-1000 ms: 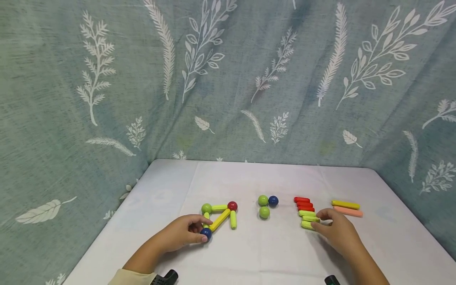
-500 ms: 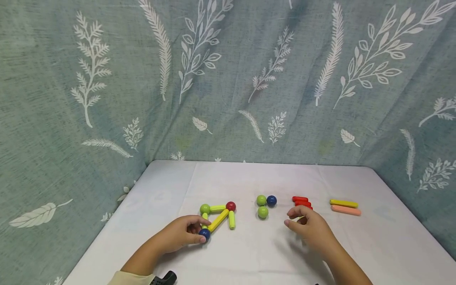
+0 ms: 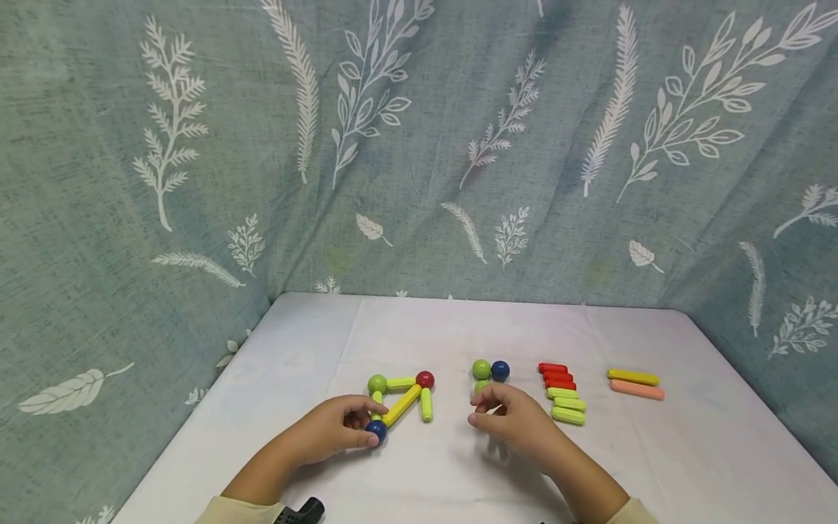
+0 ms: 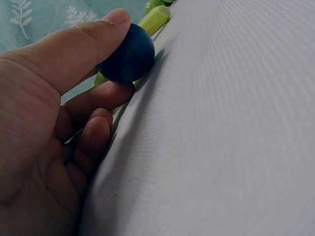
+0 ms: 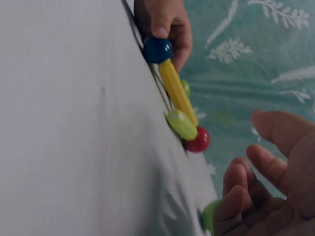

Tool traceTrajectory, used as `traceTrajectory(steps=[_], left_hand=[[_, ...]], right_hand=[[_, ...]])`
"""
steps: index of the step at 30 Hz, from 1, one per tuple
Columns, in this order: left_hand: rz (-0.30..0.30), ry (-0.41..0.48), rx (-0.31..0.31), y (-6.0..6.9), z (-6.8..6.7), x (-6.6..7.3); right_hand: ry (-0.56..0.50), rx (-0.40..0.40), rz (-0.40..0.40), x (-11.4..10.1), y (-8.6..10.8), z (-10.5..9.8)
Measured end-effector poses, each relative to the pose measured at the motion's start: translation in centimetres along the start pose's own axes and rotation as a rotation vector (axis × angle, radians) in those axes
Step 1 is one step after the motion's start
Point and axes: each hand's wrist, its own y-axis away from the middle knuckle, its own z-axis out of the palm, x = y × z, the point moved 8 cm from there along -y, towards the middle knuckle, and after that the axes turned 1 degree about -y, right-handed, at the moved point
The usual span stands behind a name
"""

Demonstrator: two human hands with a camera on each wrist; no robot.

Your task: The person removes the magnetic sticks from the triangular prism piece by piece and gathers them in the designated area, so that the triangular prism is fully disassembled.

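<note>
My left hand (image 3: 330,434) pinches a dark blue ball (image 4: 130,55) between thumb and fingers. That ball is one corner of a flat shape of magnetic-looking rods and balls. A long yellow rod (image 3: 401,406) runs from it to a red ball (image 3: 425,380). Short light-green rods lead by way of a green ball (image 3: 377,383), and another light-green rod (image 3: 427,405) points down from the red ball. My right hand (image 3: 524,423) hovers with loosely bent fingers and nothing between them. Just behind its fingertips sits a loose green ball (image 5: 208,216), partly hidden.
Beyond my right hand stand another green ball (image 3: 481,369) and a blue ball (image 3: 500,371). To the right lie red rods (image 3: 556,377) and light-green rods (image 3: 569,404) in a column. Farther right are a yellow rod (image 3: 633,377) and an orange rod (image 3: 637,390).
From the light-green rods, my right hand has moved left to beside the loose green ball. The rods it left lie in their column. My left hand keeps its place on the blue ball.
</note>
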Motion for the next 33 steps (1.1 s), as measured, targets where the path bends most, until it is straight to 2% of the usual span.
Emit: traceTrajectory(steps=[11,19,22,33], left_hand=[[-0.008,0.001,0.002,-0.1,0.0,-0.1],[-0.005,0.007,0.002,0.1,-0.1,-0.1],[0.000,0.006,0.001,0.2,-0.1,0.0],[0.003,0.003,0.002,0.0,-0.1,0.1]], right_hand=[[0.146,0.055,-0.006,-2.6,-2.7,2.9],[0.055,0.003,0.034,-2.5,-4.0,5.7],[0.055,0.005,0.032,-2.5,-4.2,6.5],[0.125,0.045,0.044,-2.2,-4.3,6.8]])
